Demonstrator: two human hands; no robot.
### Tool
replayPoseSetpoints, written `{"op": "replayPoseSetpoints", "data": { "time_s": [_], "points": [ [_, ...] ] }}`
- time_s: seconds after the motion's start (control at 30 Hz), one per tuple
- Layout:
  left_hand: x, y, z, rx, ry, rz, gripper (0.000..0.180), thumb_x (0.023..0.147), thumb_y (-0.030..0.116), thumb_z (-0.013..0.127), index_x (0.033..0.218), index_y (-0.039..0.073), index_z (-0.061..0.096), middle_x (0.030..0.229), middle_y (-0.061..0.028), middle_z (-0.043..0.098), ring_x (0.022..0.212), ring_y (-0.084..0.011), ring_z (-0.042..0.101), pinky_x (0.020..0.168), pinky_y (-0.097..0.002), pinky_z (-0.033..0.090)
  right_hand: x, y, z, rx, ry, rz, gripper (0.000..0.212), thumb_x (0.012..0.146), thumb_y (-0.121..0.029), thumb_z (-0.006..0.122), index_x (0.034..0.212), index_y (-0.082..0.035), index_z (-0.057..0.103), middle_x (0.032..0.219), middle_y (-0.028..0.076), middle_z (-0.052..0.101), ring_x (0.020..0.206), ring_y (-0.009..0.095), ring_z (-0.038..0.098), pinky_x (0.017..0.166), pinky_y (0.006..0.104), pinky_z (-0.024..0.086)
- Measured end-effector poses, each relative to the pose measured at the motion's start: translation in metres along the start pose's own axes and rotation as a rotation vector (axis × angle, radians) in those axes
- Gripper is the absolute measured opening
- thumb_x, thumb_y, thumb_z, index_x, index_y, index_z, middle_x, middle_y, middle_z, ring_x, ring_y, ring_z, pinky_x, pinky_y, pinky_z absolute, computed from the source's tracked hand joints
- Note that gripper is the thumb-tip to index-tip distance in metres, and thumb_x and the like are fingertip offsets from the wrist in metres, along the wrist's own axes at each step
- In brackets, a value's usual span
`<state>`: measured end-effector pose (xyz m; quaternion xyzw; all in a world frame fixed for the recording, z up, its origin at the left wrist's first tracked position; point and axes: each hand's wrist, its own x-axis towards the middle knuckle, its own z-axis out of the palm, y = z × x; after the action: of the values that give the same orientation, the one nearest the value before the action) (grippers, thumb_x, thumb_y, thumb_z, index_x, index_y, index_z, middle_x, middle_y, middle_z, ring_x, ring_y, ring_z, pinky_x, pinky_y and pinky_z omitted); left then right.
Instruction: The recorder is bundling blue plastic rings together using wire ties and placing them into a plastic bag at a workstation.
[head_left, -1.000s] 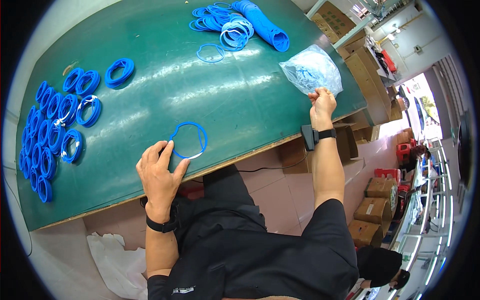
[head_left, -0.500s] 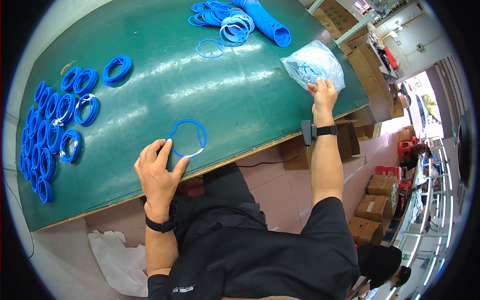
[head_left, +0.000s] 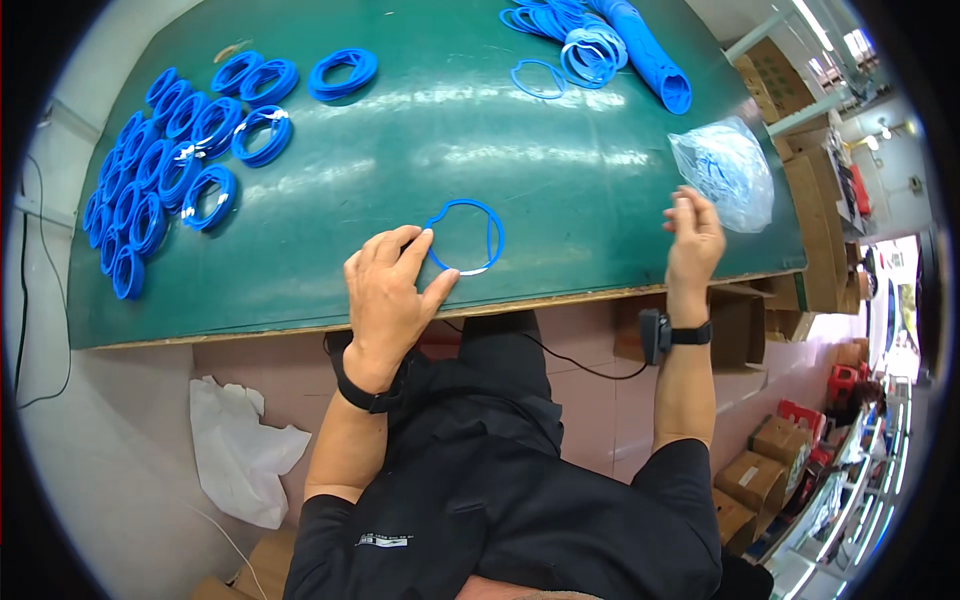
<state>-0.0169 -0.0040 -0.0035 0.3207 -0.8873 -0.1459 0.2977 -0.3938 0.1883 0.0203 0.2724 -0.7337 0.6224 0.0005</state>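
My left hand [head_left: 388, 285] rests at the table's near edge. Its index finger and thumb hold a thin blue ring [head_left: 503, 238] with a white section at its lower side, flat on the green table [head_left: 400, 180]. Over the right part of the table is my right hand [head_left: 694, 243], its thumb and fingertips pinched together. Whatever is between them is too small to make out. Just beyond those fingers lies a clear plastic bag [head_left: 745, 185] with whitish-blue contents.
Several coiled bundles of blue rings [head_left: 150, 165] fill the left side. At the back right are loose blue rings [head_left: 540, 80] and a long blue roll of rings [head_left: 640, 50]. Cardboard boxes [head_left: 810, 200] stand beyond the table's right edge.
My right hand has drawn back from the plastic bag, its fingers now pinched just short of it. My left hand stays on the ring. The whole view has shifted.
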Motion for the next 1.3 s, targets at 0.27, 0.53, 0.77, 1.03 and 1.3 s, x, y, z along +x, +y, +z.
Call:
{"op": "replayPoseSetpoints", "data": {
  "time_s": [0.27,0.53,0.77,1.03,1.3],
  "points": [
    [-0.001,0.003,-0.001,-0.015,0.015,-0.006,0.057,0.086,0.032,0.096,0.133,0.006,0.080,0.138,-0.0061,0.075,0.132,-0.0296,0.066,0.111,-0.0485,0.046,-0.097,-0.071,0.102,-0.232,-0.914,-0.670,0.042,0.091,-0.008,0.088,0.131,-0.004,0.078,0.140,0.016,0.075,0.131,0.039,0.069,0.110,0.0468,0.058],
    [-0.003,-0.001,-0.013,-0.010,0.036,-0.024,0.054,0.086,0.028,0.096,0.132,0.006,0.081,0.136,-0.0083,0.076,0.131,-0.0308,0.068,0.109,-0.0480,0.048,-0.097,-0.074,0.132,-0.373,-1.039,-0.800,0.035,0.087,-0.012,0.091,0.115,0.000,0.075,0.125,0.013,0.072,0.119,0.037,0.069,0.106,0.0487,0.057],
    [-0.006,-0.007,-0.007,-0.068,0.080,-0.032,0.047,0.088,0.029,0.094,0.129,0.008,0.081,0.133,-0.0048,0.078,0.128,-0.0286,0.069,0.110,-0.0486,0.047,-0.101,-0.096,0.120,-0.384,-1.092,-0.804,0.030,0.086,-0.015,0.091,0.106,-0.004,0.071,0.115,0.011,0.068,0.108,0.034,0.066,0.094,0.0459,0.056],
    [-0.005,-0.005,-0.005,-0.100,0.138,-0.040,0.039,0.090,0.026,0.093,0.123,0.007,0.083,0.127,-0.0070,0.081,0.121,-0.0304,0.073,0.107,-0.0467,0.049,-0.112,-0.096,0.107,-0.442,-1.176,-0.848,0.029,0.086,-0.015,0.090,0.103,-0.007,0.068,0.114,0.009,0.066,0.108,0.032,0.066,0.092,0.0444,0.055],
    [-0.007,-0.006,-0.010,-0.188,0.166,-0.071,0.032,0.092,0.023,0.091,0.120,0.009,0.084,0.125,-0.0071,0.081,0.119,-0.0298,0.074,0.105,-0.0451,0.051,-0.103,-0.107,0.102,-0.446,-1.160,-0.781,0.024,0.089,-0.010,0.087,0.102,-0.006,0.067,0.105,0.012,0.066,0.098,0.035,0.069,0.084,0.0458,0.056]
  ]
}}
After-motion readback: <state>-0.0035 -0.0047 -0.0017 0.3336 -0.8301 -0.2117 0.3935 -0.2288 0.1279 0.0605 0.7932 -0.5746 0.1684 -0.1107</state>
